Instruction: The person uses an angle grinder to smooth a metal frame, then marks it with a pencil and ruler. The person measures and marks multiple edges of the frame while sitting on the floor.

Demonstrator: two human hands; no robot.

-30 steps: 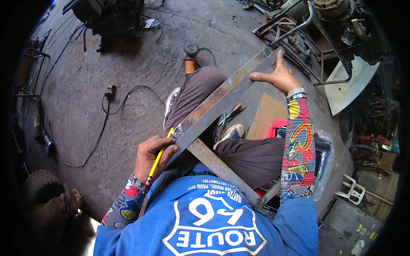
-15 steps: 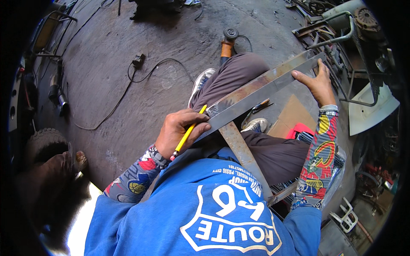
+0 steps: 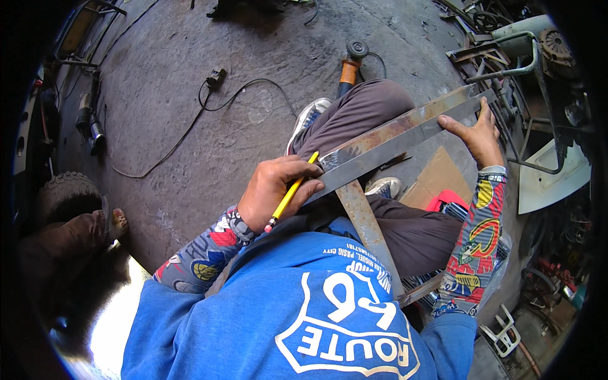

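My left hand [image 3: 277,190] is closed, with a yellow pencil [image 3: 292,195] slanting through its fingers, pink eraser end toward me. Its thumb and fingers also pinch the near left end of a smooth grey metal strip [image 3: 386,152]. Along the strip's far side runs a rusty metal bar [image 3: 399,125], resting across my raised knee. My right hand [image 3: 475,136] grips the strip's right end between thumb and fingertips. Another rusty bar [image 3: 364,218] meets the first near my left hand and runs back toward my body; the joint is partly hidden.
An angle grinder [image 3: 349,69] lies beyond my knee. A black cable with a plug [image 3: 216,77] curls over the concrete floor. Cardboard [image 3: 438,180] lies by my shoe. Metal frames and scrap [image 3: 506,63] crowd the right side. A tyre [image 3: 71,196] and another person's leg [image 3: 63,237] are at left.
The whole view has shifted, so things sit farther right. The right end of the strip and bar has dipped slightly toward me, covering more of a tool beside my shoe. Both grips look the same.
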